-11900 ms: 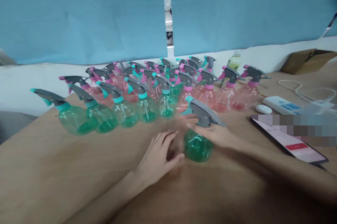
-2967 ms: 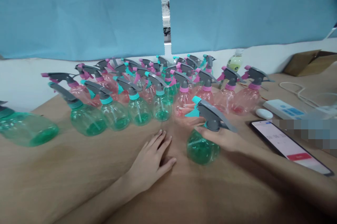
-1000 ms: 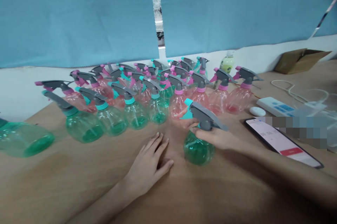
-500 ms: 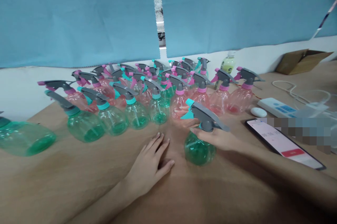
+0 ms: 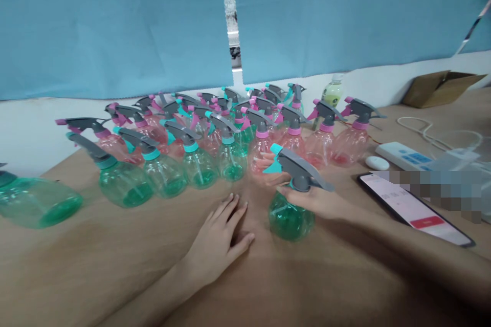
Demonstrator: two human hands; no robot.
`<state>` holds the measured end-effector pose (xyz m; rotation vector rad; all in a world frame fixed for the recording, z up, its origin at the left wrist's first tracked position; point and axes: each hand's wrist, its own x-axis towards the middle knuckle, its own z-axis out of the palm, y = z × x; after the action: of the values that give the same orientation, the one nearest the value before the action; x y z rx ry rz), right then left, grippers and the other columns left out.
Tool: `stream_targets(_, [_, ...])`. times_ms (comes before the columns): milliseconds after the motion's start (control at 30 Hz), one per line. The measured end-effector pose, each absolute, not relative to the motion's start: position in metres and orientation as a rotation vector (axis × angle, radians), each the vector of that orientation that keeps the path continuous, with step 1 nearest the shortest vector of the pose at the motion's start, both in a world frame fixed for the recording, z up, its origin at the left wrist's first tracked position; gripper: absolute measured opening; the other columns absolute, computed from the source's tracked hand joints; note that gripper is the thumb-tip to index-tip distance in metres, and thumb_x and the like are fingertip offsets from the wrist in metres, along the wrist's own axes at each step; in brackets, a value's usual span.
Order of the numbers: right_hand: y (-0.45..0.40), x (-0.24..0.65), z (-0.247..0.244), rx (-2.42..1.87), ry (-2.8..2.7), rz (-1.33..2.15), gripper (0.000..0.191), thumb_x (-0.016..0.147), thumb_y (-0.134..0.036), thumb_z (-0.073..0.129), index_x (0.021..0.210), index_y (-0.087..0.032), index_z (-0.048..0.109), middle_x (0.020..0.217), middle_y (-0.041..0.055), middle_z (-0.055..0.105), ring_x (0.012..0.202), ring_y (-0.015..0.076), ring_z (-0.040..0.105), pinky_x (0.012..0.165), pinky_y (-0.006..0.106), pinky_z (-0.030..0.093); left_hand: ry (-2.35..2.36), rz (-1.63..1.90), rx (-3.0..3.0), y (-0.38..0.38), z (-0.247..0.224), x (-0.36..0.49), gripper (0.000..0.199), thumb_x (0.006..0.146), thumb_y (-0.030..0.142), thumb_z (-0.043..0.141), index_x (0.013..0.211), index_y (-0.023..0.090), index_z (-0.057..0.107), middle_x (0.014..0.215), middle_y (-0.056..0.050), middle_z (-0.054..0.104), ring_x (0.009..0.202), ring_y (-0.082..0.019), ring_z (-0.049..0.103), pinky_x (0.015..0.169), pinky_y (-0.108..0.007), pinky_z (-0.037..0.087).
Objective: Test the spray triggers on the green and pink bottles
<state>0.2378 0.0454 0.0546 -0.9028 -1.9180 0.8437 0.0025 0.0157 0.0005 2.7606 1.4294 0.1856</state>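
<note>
My right hand [image 5: 307,196] is closed around the neck of a green spray bottle [image 5: 291,217] with a grey head and a turquoise nozzle and trigger. The bottle is upright, its nozzle facing left; some of my fingers are behind the head. My left hand [image 5: 218,237] lies flat on the wooden table [image 5: 153,265], fingers apart and holding nothing, to the left of that bottle. Beyond both hands, several green spray bottles [image 5: 203,171] and pink spray bottles [image 5: 351,143] stand in close rows.
A phone [image 5: 414,209], a small white oval object [image 5: 377,163] and a white power strip [image 5: 402,155] lie right of my right hand. Farther back are a cardboard box [image 5: 437,91] and a drink bottle [image 5: 333,92]. Another green spray bottle [image 5: 38,201] stands at the far left.
</note>
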Motion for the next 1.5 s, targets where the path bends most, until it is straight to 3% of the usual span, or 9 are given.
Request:
stream_targets(367, [0.047, 0.237, 0.048, -0.882, -1.858, 0.943, 0.048, 0.072, -0.013, 0.052, 0.118, -0.029, 0.050, 0.106, 0.0008, 0.065, 0.093, 0.0193, 0.063, 0.083, 0.037, 0.052, 1.427, 0.189, 2.756, 0.015, 0.001, 0.003, 0.058, 0.088, 0.050, 0.041, 0.134, 0.015, 0.036, 0.142, -0.011, 0.030, 0.129, -0.026, 0.025, 0.103, -0.043, 0.025])
stream_targets(667, [0.048, 0.235, 0.045, -0.916, -1.771, 0.950, 0.046, 0.070, -0.014, 0.054, 0.115, -0.025, 0.051, 0.093, 0.0023, 0.067, 0.086, 0.0188, 0.063, 0.071, 0.033, 0.052, 1.429, 0.197, 2.755, 0.016, 0.000, 0.003, 0.057, 0.088, 0.050, 0.041, 0.134, 0.016, 0.036, 0.141, -0.011, 0.030, 0.129, -0.026, 0.026, 0.103, -0.043, 0.025])
stream_targets(867, [0.049, 0.236, 0.045, -0.962, -1.838, 0.872, 0.020, 0.072, -0.015, 0.054, 0.090, -0.024, 0.057, 0.092, 0.0009, 0.065, 0.084, 0.0169, 0.063, 0.072, 0.030, 0.052, 1.429, 0.206, 2.752, 0.016, -0.001, 0.002, 0.057, 0.088, 0.050, 0.041, 0.134, 0.017, 0.036, 0.142, -0.010, 0.029, 0.129, -0.026, 0.026, 0.102, -0.044, 0.026])
stream_targets(1067, [0.047, 0.239, 0.046, -0.994, -1.877, 0.865, 0.026, 0.072, -0.013, 0.052, 0.094, -0.027, 0.055, 0.090, -0.0010, 0.063, 0.083, 0.0156, 0.063, 0.072, 0.028, 0.052, 1.427, 0.204, 2.762, 0.016, -0.001, 0.002, 0.058, 0.088, 0.051, 0.041, 0.133, 0.015, 0.037, 0.142, -0.011, 0.029, 0.129, -0.026, 0.025, 0.102, -0.043, 0.026])
stream_targets(1233, [0.045, 0.240, 0.048, -1.011, -1.890, 0.860, 0.049, 0.070, -0.011, 0.051, 0.115, -0.031, 0.048, 0.094, -0.0014, 0.064, 0.082, 0.0159, 0.063, 0.070, 0.028, 0.052, 1.416, 0.204, 2.776, 0.016, -0.001, 0.002, 0.058, 0.088, 0.050, 0.041, 0.134, 0.015, 0.036, 0.142, -0.011, 0.029, 0.129, -0.026, 0.025, 0.103, -0.043, 0.025])
stream_targets(1500, [0.045, 0.241, 0.046, -1.038, -1.896, 0.857, 0.028, 0.070, -0.013, 0.051, 0.093, -0.027, 0.057, 0.090, -0.0008, 0.064, 0.083, 0.0172, 0.063, 0.069, 0.029, 0.052, 1.416, 0.202, 2.787, 0.015, -0.002, 0.001, 0.058, 0.089, 0.051, 0.039, 0.134, 0.015, 0.035, 0.142, -0.011, 0.028, 0.130, -0.026, 0.024, 0.103, -0.043, 0.025])
